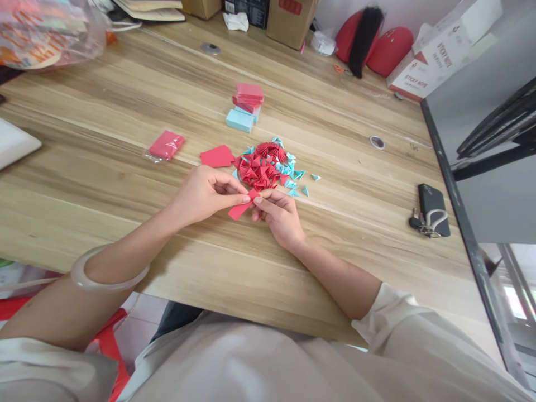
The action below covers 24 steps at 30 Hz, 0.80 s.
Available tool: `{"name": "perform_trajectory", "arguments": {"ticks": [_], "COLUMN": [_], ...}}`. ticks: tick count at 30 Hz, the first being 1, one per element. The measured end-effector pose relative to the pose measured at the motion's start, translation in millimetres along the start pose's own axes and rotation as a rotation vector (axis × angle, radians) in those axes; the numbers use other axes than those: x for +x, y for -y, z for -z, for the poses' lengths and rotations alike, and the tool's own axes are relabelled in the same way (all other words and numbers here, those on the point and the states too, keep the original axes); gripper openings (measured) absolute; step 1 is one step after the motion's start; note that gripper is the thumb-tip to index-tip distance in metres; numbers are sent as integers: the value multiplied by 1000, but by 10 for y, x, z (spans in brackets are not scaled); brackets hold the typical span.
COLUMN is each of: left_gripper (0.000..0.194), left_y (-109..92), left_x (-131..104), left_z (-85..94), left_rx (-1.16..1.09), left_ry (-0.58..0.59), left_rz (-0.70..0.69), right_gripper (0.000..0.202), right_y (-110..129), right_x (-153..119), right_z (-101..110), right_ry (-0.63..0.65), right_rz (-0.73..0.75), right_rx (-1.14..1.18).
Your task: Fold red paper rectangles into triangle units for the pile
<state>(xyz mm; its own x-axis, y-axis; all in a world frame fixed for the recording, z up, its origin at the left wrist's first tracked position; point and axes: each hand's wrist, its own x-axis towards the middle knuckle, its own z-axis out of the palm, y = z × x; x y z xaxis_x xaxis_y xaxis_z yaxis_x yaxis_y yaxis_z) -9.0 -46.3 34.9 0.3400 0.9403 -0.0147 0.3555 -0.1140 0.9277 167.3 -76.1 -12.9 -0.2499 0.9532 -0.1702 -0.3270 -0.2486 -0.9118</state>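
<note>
Between both hands is a narrow red paper strip [240,210], held just above the front part of the table. My left hand [207,192] pinches its upper end between thumb and fingers. My right hand [281,215] grips the same end from the right, thumb on top. Right behind them lies a heap of folded red paper triangles [257,170], with light blue folded triangles [291,170] scattered on its right side. A ring of joined red pieces [271,151] rests at the back of the heap. Flat red paper sheets [216,156] lie left of it.
A wrapped red paper pack [166,145] lies to the left. Farther back are stacked red packs [250,92] and blue packs [239,120]. A black phone [431,201] with keys [425,223] sits near the right edge. Cardboard boxes [291,22] line the back.
</note>
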Motion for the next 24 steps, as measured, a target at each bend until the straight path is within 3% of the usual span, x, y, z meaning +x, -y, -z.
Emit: {"name": "perform_trajectory", "arguments": {"ticks": [24], "left_gripper": [22], "left_y": [21], "left_x": [12], "left_z": [-21], "left_rx": [-43], "left_ry": [-8], "left_rz": [2], "right_gripper": [29], "right_y": [-5], "right_x": [1], "right_z": [-3], "right_ry": [-2], "right_rz": [1], "right_rx": [-53]}}
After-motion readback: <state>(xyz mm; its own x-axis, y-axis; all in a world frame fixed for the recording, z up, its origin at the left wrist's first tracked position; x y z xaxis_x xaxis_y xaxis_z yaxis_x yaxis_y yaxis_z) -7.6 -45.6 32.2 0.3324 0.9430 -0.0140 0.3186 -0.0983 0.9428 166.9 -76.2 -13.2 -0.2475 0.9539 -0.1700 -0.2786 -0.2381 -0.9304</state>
